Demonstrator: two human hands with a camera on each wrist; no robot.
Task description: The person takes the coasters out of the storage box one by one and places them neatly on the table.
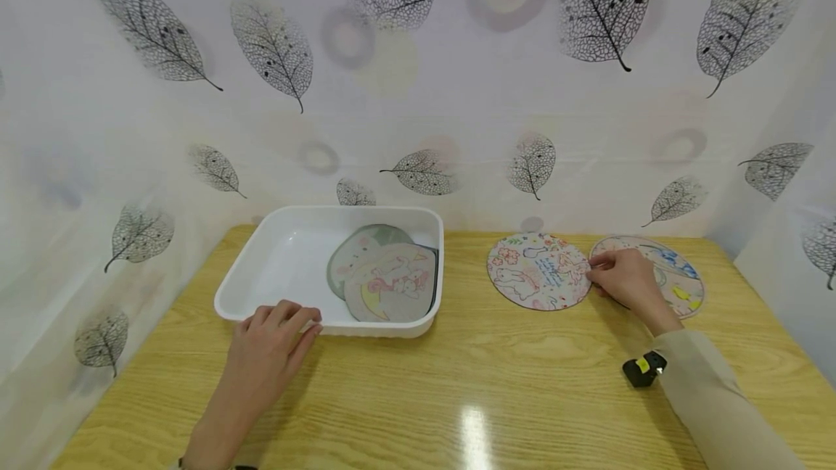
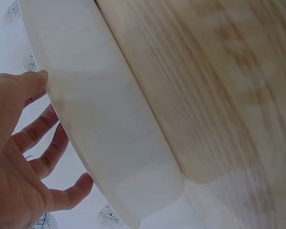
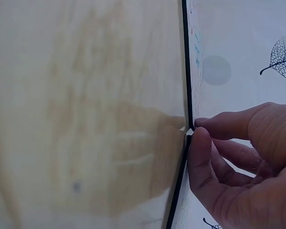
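My left hand (image 1: 271, 343) holds the front rim of a white plastic tray (image 1: 274, 323), its fingers over the edge; in the left wrist view the thumb and fingertips meet the rim. Inside the tray's right half, mats with pale cartoon prints (image 1: 392, 285) overlap. My right hand (image 1: 628, 283) pinches the right edge of a round printed mat (image 1: 538, 270) with rabbits and flowers, which lies on the table. A second round mat (image 1: 689, 285) lies just to its right, partly covered by that hand. In the right wrist view, the fingertips are where the two mats' dark edges meet.
The wood-grain table (image 1: 418, 397) reflects light near its front. A white leaf-print sheet (image 1: 418, 93) hangs behind the table and along both sides. A small black device (image 1: 643, 368) is at the right wrist.
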